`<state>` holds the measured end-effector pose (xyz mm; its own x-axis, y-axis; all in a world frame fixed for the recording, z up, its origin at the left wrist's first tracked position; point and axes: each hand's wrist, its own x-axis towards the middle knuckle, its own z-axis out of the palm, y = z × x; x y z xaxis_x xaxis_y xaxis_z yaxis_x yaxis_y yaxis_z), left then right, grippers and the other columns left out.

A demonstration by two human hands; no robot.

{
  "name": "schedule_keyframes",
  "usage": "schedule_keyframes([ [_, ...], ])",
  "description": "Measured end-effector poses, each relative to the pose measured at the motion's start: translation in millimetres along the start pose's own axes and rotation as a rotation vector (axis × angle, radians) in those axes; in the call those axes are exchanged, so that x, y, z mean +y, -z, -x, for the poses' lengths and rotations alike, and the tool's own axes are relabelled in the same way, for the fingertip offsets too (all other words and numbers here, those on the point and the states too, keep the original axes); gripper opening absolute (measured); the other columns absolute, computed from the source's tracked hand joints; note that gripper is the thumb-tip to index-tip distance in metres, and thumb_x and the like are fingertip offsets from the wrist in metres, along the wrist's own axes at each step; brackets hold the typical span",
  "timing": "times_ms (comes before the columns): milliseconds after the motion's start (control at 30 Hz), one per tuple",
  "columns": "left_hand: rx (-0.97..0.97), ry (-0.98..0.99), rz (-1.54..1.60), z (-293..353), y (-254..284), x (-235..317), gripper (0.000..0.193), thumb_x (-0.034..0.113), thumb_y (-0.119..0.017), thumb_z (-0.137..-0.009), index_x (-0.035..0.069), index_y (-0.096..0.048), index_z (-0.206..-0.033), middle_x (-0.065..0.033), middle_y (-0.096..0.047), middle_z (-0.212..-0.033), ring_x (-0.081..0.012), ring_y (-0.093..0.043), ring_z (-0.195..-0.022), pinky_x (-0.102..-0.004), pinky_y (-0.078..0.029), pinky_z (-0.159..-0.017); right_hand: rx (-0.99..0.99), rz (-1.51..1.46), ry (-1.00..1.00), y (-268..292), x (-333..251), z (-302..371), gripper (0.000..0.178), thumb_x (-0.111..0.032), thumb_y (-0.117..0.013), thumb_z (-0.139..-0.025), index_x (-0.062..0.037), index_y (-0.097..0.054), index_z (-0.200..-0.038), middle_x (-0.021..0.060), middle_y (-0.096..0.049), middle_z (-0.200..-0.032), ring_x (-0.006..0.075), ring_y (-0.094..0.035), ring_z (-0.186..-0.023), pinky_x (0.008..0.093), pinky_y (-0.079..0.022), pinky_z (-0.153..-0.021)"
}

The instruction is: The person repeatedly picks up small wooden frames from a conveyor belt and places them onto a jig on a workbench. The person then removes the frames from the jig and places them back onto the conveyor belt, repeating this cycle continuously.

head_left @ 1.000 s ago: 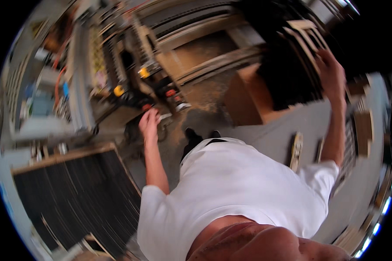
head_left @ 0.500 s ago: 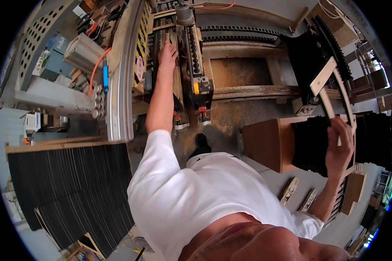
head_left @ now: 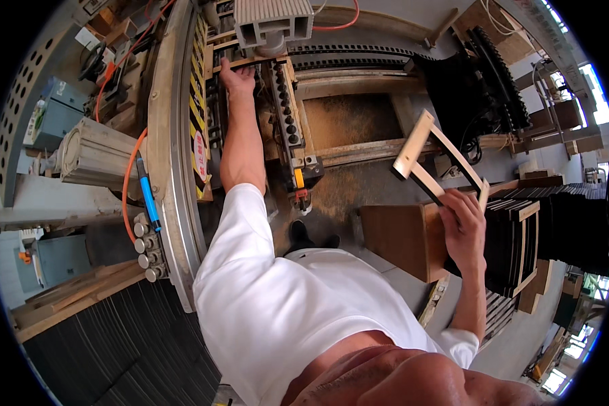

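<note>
My left hand [head_left: 237, 78] reaches far into the machine, its fingers bent around the near strip of a light wooden frame [head_left: 256, 62]. The fingertips are partly hidden at that strip. On the right, my right hand [head_left: 465, 223] is closed on a small rectangular wooden frame [head_left: 416, 145], which it holds raised and tilted. That frame has pale wood faces and dark edges. Below and beyond it stands a stack of similar dark-edged frames [head_left: 521, 233], apart from the held one.
A grey machine head [head_left: 274, 24] hangs just above my left hand. Beside that arm runs a black row of drill spindles [head_left: 285, 101]. A metal beam [head_left: 176, 135] borders it on the left. A brown wooden box [head_left: 402, 240] stands right, and dark stacked panels [head_left: 108, 345] lie lower left.
My left hand has turned and shifted to the frame strip under the machine head. My right hand has carried its frame leftward, away from the stack. The whole view has shifted.
</note>
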<state>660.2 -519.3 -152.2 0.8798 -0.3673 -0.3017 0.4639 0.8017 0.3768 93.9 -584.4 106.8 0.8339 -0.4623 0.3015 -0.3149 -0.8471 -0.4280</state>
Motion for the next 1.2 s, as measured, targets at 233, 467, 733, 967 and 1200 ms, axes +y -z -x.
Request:
schedule_keyframes([
  [233,0.022,0.052,-0.086,139,41,-15,0.028,0.022,-0.06,-0.091,0.004,-0.053,-0.112,-0.0123,-0.048,-0.12,-0.0294,-0.048,-0.11,-0.0486,-0.039,-0.099,-0.088,-0.111,0.4,-104,14,-100,0.018,-0.002,-0.066,-0.077,-0.0065,-0.066,-0.094,0.0086,-0.065,-0.095,0.0295,-0.059,-0.087,0.0376,-0.049,-0.077],
  [467,-0.066,0.13,-0.118,354,101,-14,0.028,0.02,-0.054,-0.095,0.009,-0.054,-0.121,-0.0044,-0.058,-0.111,-0.0222,-0.052,-0.116,-0.0371,-0.043,-0.097,-0.141,-0.24,0.744,-269,-15,-203,0.021,-0.005,-0.061,-0.078,-0.0074,-0.067,-0.097,0.0095,-0.066,-0.092,0.0304,-0.058,-0.086,0.0402,-0.048,-0.077],
  [733,0.156,-0.024,-0.09,495,131,-28,0.028,0.014,-0.052,-0.096,0.004,-0.054,-0.122,-0.0071,-0.061,-0.111,-0.0278,-0.055,-0.116,-0.0391,-0.046,-0.099,-0.11,0.01,0.834,-392,-52,-268,0.028,-0.005,-0.056,-0.076,-0.0105,-0.066,-0.102,0.0096,-0.066,-0.101,0.0291,-0.059,-0.097,0.0422,-0.044,-0.086],
  [967,0.344,-0.13,-0.131,533,148,-35,0.027,0.012,-0.06,-0.091,0.004,-0.057,-0.117,-0.0084,-0.062,-0.107,-0.0271,-0.061,-0.105,-0.0393,-0.049,-0.094,-0.013,0.252,0.915,-411,-59,-334,0.023,-0.009,-0.055,-0.08,-0.0127,-0.062,-0.102,0.0111,-0.068,-0.077,0.0277,-0.061,-0.092,0.0388,-0.038,-0.081],
  [1200,0.532,-0.243,-0.129,544,196,-30,0.03,0.015,-0.063,-0.089,0.005,-0.056,-0.117,-0.0052,-0.063,-0.107,-0.025,-0.061,-0.106,-0.0375,-0.049,-0.092,-0.025,0.455,0.91,-431,-66,-390,0.023,-0.008,-0.057,-0.082,-0.0109,-0.059,-0.105,0.0118,-0.069,-0.078,0.0295,-0.063,-0.093,0.0414,-0.04,-0.08],
])
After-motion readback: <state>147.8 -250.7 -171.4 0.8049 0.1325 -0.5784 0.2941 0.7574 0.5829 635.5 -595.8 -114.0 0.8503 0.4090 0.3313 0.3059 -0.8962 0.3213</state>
